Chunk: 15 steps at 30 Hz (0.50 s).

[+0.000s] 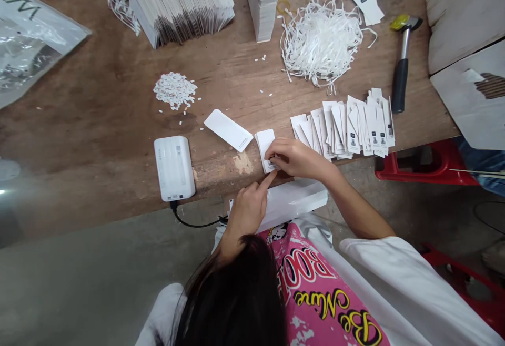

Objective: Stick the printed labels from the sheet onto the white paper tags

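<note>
My right hand [291,158] is over a small stack of white cards [265,140] at the table's front edge, its thumb and fingers pinched together low on the top card. What they pinch, if anything, is hidden. My left hand [252,203] comes up from below with its index finger stretched out, the tip at the stack's lower edge beside the right fingers. Its other fingers are loosely bent and hold nothing I can see. Left of the stack lies another white card pile [229,130], set at a slant. A row of overlapping printed tags [343,128] spreads to the right.
Behind are a heap of white strings [321,41], a pile of tiny white pieces [174,91], a long card stack [181,4] and an upright card block [263,7]. A hammer [400,80] lies right; a white power bank [174,168] with a black cable sits left.
</note>
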Each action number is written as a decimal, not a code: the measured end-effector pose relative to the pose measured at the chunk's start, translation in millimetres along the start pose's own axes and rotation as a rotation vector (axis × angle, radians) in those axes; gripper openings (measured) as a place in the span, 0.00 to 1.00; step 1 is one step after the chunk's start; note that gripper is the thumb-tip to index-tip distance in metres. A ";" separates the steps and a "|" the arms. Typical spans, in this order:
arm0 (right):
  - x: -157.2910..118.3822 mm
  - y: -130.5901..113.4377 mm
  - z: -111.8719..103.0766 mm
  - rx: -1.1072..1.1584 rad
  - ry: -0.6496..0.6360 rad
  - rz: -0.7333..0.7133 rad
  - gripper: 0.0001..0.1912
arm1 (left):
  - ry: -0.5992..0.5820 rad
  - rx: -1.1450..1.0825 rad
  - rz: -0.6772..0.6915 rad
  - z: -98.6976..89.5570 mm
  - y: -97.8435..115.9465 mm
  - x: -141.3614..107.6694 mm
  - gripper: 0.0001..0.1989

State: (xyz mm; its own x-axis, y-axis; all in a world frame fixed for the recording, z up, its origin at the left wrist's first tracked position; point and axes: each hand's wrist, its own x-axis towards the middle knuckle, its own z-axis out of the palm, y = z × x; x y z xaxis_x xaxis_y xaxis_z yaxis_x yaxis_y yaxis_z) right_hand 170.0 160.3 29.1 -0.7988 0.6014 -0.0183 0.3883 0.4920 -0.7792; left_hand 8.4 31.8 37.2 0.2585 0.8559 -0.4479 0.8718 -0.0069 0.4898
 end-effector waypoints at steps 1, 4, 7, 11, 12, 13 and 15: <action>0.0 0.2 0.4 -0.001 0.002 -0.004 0.10 | 0.003 0.000 -0.003 -0.6 0.5 0.0 0.29; 0.2 1.1 1.6 -0.006 0.005 -0.008 0.09 | 0.007 0.011 -0.017 -2.3 2.7 0.8 0.29; 0.5 2.0 2.3 -0.027 0.005 -0.022 0.09 | 0.014 0.048 -0.047 -2.1 5.7 1.7 0.31; -2.3 -0.1 1.7 -0.091 0.002 -0.044 0.10 | 0.022 0.105 -0.094 0.3 9.6 1.3 0.32; -4.4 -1.8 2.0 -0.115 0.012 -0.038 0.11 | 0.020 0.116 -0.103 0.6 10.4 1.1 0.32; -7.3 -3.9 2.7 -0.143 0.035 -0.024 0.13 | 0.017 0.124 -0.110 0.5 11.1 1.1 0.33; -15.1 -9.1 6.7 -0.204 0.141 0.022 0.18 | 0.011 0.136 -0.118 -0.3 12.2 1.6 0.33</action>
State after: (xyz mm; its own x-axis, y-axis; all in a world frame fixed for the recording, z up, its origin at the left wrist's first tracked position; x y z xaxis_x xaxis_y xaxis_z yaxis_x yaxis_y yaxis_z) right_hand 175.4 142.6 32.3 -0.7225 0.6884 0.0649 0.5011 0.5860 -0.6368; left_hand 19.3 33.3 42.7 0.1469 0.8607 -0.4874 0.9443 0.0247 0.3282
